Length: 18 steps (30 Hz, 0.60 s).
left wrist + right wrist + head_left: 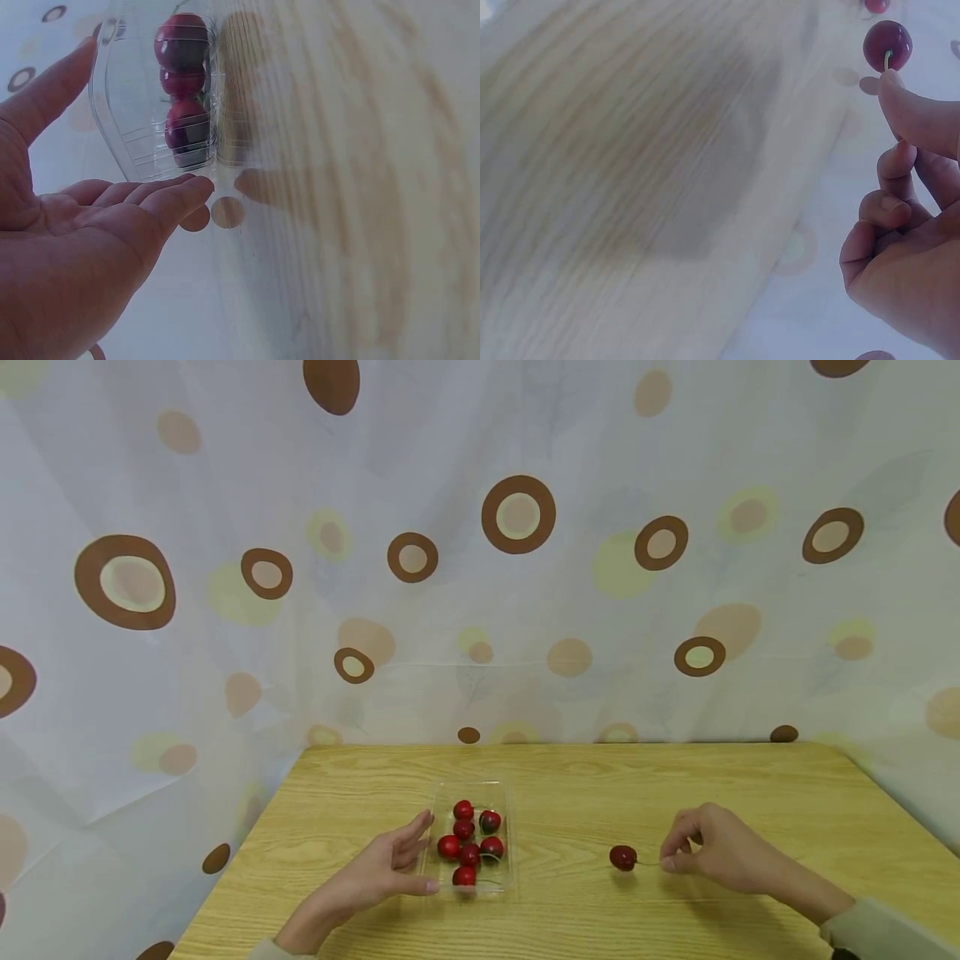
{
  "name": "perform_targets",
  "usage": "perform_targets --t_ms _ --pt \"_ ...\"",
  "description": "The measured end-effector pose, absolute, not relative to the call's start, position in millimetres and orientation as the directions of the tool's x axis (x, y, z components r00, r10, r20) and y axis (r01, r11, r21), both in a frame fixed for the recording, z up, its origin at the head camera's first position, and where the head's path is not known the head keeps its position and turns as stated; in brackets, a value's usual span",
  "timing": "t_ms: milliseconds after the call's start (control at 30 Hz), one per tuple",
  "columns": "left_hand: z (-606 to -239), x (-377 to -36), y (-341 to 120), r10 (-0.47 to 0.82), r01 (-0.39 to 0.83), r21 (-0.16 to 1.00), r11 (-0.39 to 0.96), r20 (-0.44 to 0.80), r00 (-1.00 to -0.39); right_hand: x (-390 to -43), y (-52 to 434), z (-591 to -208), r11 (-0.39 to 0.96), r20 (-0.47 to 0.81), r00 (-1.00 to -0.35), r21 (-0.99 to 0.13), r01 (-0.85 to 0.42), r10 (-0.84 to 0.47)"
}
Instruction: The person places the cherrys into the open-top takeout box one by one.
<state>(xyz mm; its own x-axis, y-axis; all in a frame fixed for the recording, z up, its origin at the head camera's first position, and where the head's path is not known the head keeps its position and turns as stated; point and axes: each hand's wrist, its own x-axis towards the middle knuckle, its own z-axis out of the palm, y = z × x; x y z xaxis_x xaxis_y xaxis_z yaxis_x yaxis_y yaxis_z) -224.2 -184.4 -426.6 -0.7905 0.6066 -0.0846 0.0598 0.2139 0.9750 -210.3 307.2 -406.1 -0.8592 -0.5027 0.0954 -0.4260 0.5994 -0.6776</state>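
Observation:
A dark red cherry [622, 858] hangs off to the left of my right hand [720, 852], which pinches the tip of its thin stem [887, 60] between thumb and forefinger. The other fingers of that hand are curled toward the palm. On the left stands a clear plastic box [509, 877] with several red cherries [470, 855] inside, some with green stems. My left hand [386, 864] is beside the box's left side, thumb near its front corner and fingers extended along it. The left wrist view shows that palm [97, 232] with nothing in it.
The box stands on a wood-grain table [570, 777]. Behind it and at both sides hangs a pale curtain [465, 602] printed with brown and yellow circles. The table's back edge meets the curtain.

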Motion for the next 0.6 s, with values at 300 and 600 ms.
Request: perform_targets --t_ms 300,600 --pt "-428.2 -225.5 -183.8 0.606 0.063 0.975 0.212 -0.081 -0.792 -219.1 280.1 -393.5 0.579 0.154 -0.842 -0.661 -0.477 -0.517" --pt "-428.5 -225.5 -184.6 0.605 0.059 0.975 0.216 -0.086 -0.792 -228.1 248.4 -381.7 0.559 0.161 -0.831 -0.670 -0.489 -0.533"
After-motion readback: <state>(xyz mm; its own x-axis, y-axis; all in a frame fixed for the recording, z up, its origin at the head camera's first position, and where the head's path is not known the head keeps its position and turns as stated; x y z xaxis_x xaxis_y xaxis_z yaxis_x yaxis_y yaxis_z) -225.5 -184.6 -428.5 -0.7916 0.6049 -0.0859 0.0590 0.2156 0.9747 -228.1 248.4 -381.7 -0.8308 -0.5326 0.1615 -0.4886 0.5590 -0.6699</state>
